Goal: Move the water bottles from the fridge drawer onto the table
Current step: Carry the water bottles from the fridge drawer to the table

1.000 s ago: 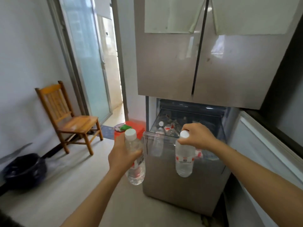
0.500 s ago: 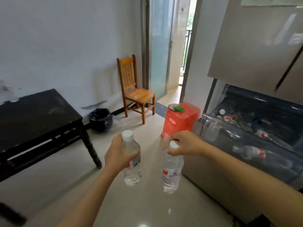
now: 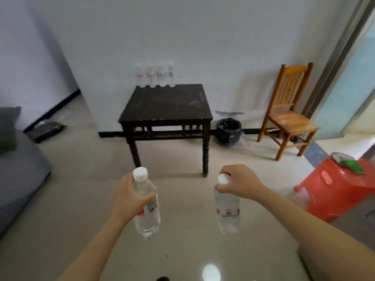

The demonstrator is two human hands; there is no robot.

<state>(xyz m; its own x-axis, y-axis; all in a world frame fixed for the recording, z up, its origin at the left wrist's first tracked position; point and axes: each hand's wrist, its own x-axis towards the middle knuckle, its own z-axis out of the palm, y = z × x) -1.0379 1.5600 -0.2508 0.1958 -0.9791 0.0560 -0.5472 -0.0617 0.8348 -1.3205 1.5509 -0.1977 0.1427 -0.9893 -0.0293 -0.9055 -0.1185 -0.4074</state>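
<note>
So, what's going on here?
A person faces the dark wooden table, a water bottle in each hand. The left hand grips the left bottle round its body; the right hand holds the right bottle by its cap. Four bottles already stand in a row at the table's far edge.

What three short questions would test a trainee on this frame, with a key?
1. True or false: the right hand grips its water bottle at the cap end, so the bottle hangs below it.
2. How many bottles stand on the table? A: two. B: four. C: six.
3. Fill in: the black bin sits on the floor between the table and the ______.

Key
1. True.
2. B. They stand in a row along the far edge, by the wall.
3. Wooden chair.
</note>
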